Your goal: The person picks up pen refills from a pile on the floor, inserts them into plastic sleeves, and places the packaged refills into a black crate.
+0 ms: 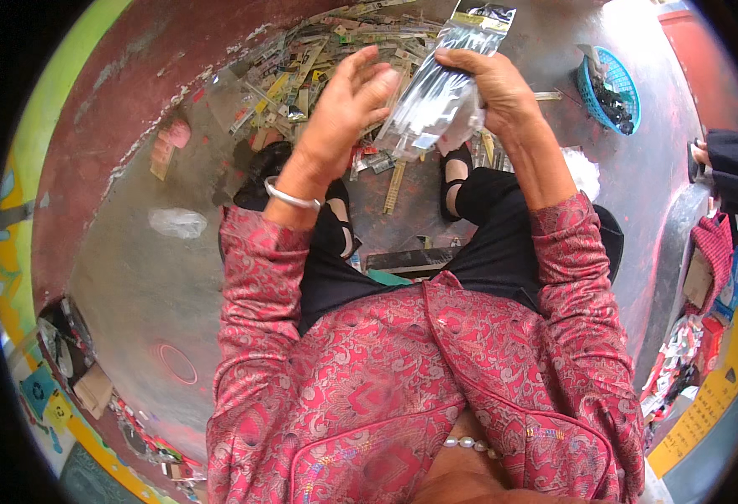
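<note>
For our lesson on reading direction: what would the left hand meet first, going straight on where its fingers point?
The left hand would probably meet the plastic packaging in the right hand, though depth is unclear here.

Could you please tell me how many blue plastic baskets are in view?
1: the blue plastic basket is at the upper right, to the right of the right hand, with black pieces inside. Others may be hidden.
</note>
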`<state>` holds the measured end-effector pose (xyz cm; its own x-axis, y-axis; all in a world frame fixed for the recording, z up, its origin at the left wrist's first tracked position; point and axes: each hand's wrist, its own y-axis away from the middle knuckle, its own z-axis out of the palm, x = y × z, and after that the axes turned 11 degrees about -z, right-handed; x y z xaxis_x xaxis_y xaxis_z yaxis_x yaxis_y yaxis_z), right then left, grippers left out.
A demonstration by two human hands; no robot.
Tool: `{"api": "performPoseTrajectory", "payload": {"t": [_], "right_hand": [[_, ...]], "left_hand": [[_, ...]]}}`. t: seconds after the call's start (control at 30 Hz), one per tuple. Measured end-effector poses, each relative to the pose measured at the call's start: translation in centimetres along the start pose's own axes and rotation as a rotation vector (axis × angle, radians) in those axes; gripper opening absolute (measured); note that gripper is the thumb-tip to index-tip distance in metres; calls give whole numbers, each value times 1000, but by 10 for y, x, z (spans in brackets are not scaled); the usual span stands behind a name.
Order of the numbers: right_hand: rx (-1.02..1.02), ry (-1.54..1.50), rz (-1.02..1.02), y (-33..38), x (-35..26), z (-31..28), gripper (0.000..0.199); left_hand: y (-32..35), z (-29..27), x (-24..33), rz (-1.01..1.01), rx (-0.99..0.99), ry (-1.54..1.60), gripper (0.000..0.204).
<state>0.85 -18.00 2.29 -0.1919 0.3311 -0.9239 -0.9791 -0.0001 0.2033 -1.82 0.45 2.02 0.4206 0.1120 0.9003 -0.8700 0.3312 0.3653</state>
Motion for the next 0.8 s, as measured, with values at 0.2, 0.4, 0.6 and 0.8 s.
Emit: {"api": "performPoseTrajectory", "payload": {"t": [0.2,0.4,0.6,0.8], "right_hand": [[11,494,-73,-8,18,17,40],[176,-11,2,-34,-8,-15,46],[311,314,-885,-9,-34,-13,14],[-137,1176,-1336,-6,-16,5,13]], "left_hand": [[-3,20,-29,469,88,-792,76],[-4,10,-15,-123,-342,129,68],[-4,11,-7,-326,-500,571,67],[9,14,-8,-364,-507,419,71]]}}
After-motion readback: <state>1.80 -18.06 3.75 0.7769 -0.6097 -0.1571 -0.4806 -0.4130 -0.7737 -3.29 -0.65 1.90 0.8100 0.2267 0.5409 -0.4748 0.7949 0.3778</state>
